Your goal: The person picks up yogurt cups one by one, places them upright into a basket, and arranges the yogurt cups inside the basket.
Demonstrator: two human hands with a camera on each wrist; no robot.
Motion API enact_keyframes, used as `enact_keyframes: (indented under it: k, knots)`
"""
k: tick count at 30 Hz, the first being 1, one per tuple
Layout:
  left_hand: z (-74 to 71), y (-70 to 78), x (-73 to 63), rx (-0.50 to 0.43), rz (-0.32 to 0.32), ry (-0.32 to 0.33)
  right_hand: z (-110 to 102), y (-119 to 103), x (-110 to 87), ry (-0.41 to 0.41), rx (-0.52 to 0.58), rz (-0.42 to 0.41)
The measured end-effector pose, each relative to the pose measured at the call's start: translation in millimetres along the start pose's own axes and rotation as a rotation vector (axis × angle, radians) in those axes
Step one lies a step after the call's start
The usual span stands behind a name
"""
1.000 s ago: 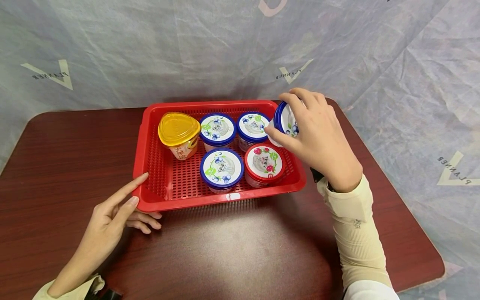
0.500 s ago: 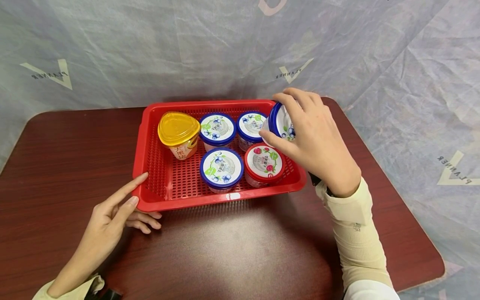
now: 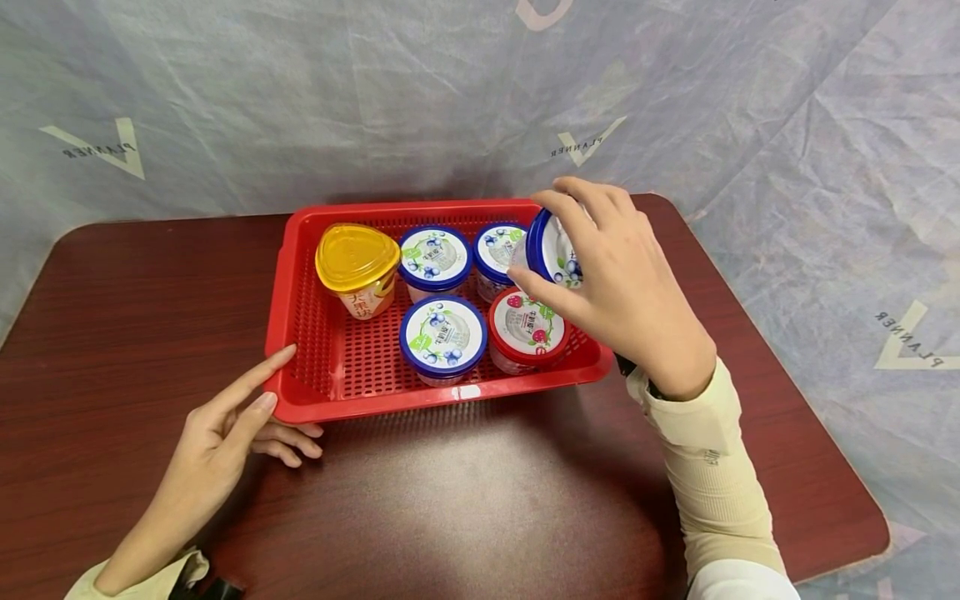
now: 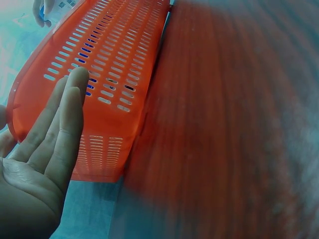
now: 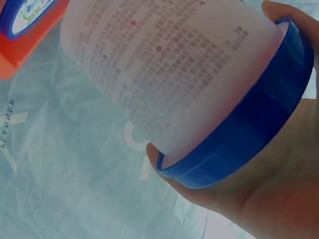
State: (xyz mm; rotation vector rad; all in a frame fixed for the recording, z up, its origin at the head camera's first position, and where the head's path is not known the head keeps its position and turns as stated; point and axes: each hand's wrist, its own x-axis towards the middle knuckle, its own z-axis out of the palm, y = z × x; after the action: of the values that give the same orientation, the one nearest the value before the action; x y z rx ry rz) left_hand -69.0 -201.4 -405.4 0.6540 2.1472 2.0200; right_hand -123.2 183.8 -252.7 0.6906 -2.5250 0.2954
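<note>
In the head view a red perforated plastic basket stands on the table. My right hand grips a plastic tub with a blue lid, tilted on its side above the basket's right back part. Up close in the right wrist view, the held tub has a translucent printed wall, and fingers lie round its lid. My left hand touches the basket's near left corner with its index finger and thumb. Its other fingers lie straight along the outside of the basket wall in the left wrist view.
Inside the basket are a yellow-lidded cup, a red-lidded strawberry tub and blue-lidded tubs at the back left, back right and front. A grey fabric backdrop hangs behind the dark red table.
My right hand has moved a little to the left with the tilted tub, which now covers part of the back right tub. The left hand and the basket have stayed in place.
</note>
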Motion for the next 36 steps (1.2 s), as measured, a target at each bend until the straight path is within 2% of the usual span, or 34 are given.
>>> enact_keyframes:
  k: [7, 18, 25, 36]
  knots:
    - [-1.0, -0.3, 0.2, 0.014, -0.026, 0.003, 3, -3, 0.4, 0.036, 0.032, -0.045]
    - [-0.5, 0.0, -0.1, -0.001, -0.006, -0.002, 8, -11, 2.0, 0.070, 0.066, -0.093]
    - [-1.0, -0.1, -0.6, 0.014, -0.029, 0.006, 11, -17, 4.1, 0.073, 0.117, -0.129]
    - [-1.1, -1.2, -0.4, 0.016, -0.015, -0.002, 20, -28, 5.0, 0.118, 0.213, -0.234]
